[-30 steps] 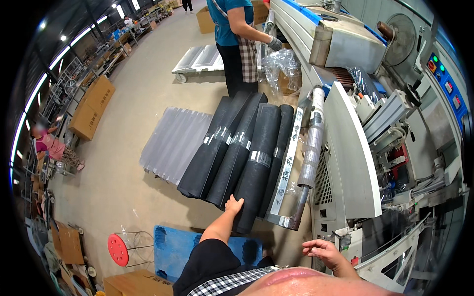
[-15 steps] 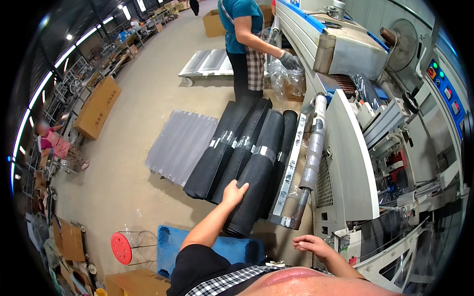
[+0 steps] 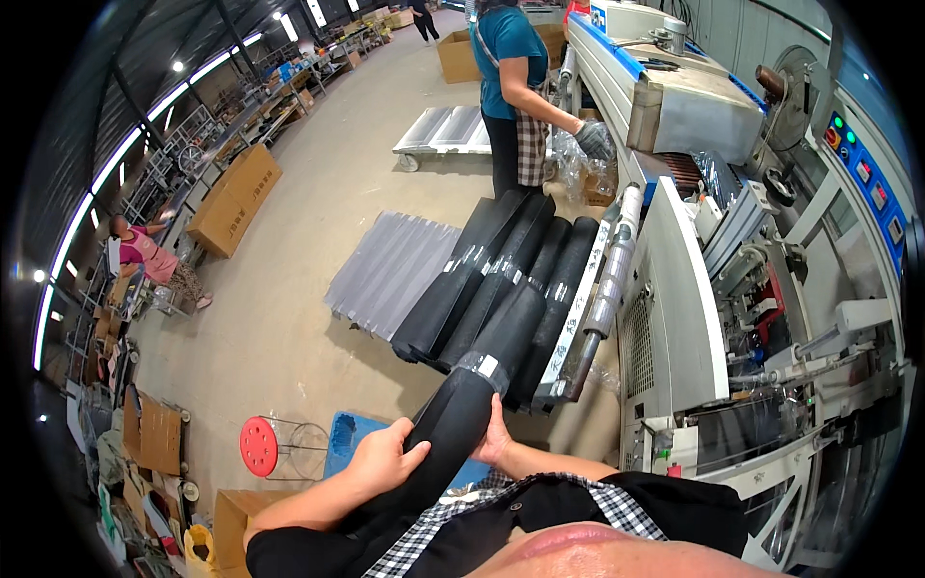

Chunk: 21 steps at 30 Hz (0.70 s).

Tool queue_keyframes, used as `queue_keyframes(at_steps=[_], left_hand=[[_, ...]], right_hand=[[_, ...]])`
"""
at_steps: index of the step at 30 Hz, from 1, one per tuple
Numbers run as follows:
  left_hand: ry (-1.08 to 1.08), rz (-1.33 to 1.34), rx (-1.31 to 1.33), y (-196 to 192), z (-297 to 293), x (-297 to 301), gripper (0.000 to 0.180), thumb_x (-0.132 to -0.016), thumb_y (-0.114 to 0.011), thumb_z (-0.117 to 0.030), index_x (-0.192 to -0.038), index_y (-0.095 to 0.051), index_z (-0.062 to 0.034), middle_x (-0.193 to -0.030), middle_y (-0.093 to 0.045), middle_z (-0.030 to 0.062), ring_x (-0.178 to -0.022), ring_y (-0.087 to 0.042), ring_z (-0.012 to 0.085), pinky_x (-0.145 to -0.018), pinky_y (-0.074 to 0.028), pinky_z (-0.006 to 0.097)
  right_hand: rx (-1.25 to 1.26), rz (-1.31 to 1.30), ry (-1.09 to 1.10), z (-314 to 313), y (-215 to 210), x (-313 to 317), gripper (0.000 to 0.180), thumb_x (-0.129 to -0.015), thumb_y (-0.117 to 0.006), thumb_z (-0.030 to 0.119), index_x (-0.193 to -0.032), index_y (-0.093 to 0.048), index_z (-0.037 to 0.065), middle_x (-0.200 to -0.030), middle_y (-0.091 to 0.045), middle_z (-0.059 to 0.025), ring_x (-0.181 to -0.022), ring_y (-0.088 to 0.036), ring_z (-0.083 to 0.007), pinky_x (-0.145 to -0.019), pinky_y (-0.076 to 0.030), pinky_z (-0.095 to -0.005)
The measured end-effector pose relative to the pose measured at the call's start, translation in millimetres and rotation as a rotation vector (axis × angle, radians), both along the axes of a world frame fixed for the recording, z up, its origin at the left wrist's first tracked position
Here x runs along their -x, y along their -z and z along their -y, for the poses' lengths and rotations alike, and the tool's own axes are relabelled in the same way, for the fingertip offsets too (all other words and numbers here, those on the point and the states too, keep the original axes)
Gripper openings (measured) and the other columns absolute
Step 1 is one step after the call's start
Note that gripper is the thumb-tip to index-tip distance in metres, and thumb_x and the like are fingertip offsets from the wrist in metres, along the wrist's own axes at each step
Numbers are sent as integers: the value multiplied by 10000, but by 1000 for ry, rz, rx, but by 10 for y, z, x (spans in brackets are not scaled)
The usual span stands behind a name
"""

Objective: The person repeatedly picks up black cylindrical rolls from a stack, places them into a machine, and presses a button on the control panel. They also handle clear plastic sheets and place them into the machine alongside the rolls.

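Both my hands hold a long black roll of sheet material, its middle bound with clear tape and a pale label. From its left side my left hand grips it, thumb on top. My right hand clasps the opposite side; most of its fingers are hidden beneath. The roll slants toward my body, with its far end over the other black rolls. Those rolls lie side by side, each taped round the middle.
Left of the rolls lies a stack of grey strips. A metal bar frame and a white machine panel stand on the right. Near me are a red stool and a blue board. A gloved co-worker stands ahead.
The black roll has come out of the row toward my body. My right hand, free before, now grips it too, and my left hand has moved nearer and lower.
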State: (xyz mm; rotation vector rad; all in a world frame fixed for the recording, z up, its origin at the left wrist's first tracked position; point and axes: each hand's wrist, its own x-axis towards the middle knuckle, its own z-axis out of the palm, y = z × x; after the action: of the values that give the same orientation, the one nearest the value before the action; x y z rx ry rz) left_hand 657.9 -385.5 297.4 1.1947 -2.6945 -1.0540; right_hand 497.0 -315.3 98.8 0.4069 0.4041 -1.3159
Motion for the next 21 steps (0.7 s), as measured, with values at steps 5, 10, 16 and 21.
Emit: queue_keyframes(at_steps=[5,10,16,21], left_hand=[[-124,-206,129,-93,-661,-415,246,-824,-682,-225,-835,-544,-22,-670,-586,179,-610,-603,330,-531,-453,381],[-244,-520,172,105,-1099,-668,213,-822,-685,-182,-827,-553,-14,-667,-581,139,-575,-577,293,-541,-449,336],[-61,-543,383,-14,-1187,-313,882,-799,-673,-404,-1399,-229,66,-1375,-344,244,-1274,-338,391,-1083,-253,449],[229,-1127,217,-647,-1429,547,1230,-570,-854,-463,-1436,-152,57,-1451,-270,261,-1363,-274,362,-1111,-230,431]], right_hand=[[210,-113,-15,-122,-451,73,977,-652,-521,843,-1297,-524,109,-1271,-573,-91,-1160,-540,-276,-1039,-380,-467],[535,-560,78,-376,-1073,385,913,-755,-492,774,-1340,-464,74,-1323,-528,-81,-1216,-490,-255,-1059,-363,-421],[571,-1179,540,-1144,-2049,588,808,-753,-799,317,-1346,-349,3,-1254,-512,-80,-1134,-503,-191,-1015,-376,-345],[590,-1748,742,-1898,-2818,275,1011,-612,-883,375,-1334,-306,-35,-1224,-504,-158,-1133,-517,-243,-982,-406,-368]])
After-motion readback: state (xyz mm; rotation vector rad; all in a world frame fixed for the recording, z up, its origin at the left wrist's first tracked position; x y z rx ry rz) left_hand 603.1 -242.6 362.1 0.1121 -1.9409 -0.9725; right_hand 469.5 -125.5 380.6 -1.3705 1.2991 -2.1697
